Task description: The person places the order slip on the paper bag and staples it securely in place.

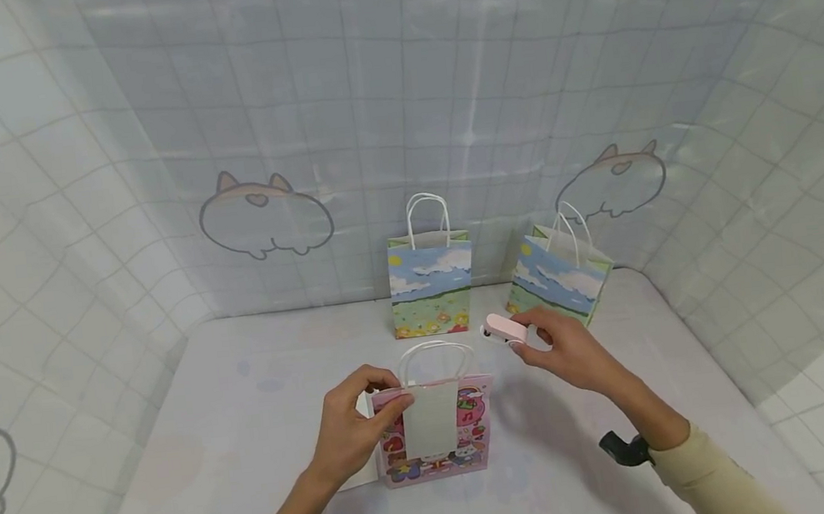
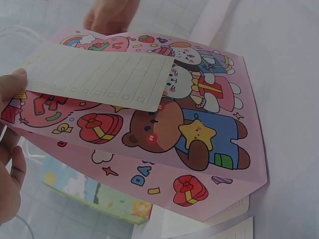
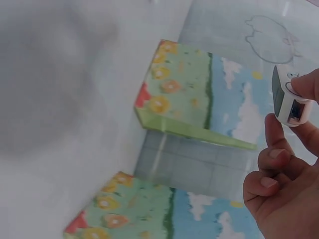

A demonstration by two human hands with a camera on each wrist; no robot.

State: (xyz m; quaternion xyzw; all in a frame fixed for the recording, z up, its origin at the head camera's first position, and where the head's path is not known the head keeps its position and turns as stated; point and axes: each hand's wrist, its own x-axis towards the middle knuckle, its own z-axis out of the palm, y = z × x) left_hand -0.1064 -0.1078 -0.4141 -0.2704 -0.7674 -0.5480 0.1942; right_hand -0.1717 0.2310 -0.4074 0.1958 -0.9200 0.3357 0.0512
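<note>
A pink paper gift bag [image 1: 477, 433] with cartoon animals stands upright at the front middle, its white handles up. My left hand [image 1: 350, 424] pinches the bag's top edge together with a lined paper slip [image 1: 432, 422], thumb on the slip. The slip hangs flat over the bag's front, and its lines and small boxes show in the left wrist view. Up and to the right, my right hand [image 1: 568, 349] holds a small pink-and-white stapler [image 1: 504, 328] between thumb and fingers, apart from the bag. In the right wrist view the other fingers curl loosely below the stapler [image 3: 289, 97].
Two landscape-print gift bags stand at the back: one upright [image 1: 430, 288] in the middle, one turned at an angle [image 1: 560, 275] on the right. More lined paper [image 2: 234, 211] lies behind the pink bag's left side. Grid-patterned sheeting [image 1: 368, 127] encloses the table.
</note>
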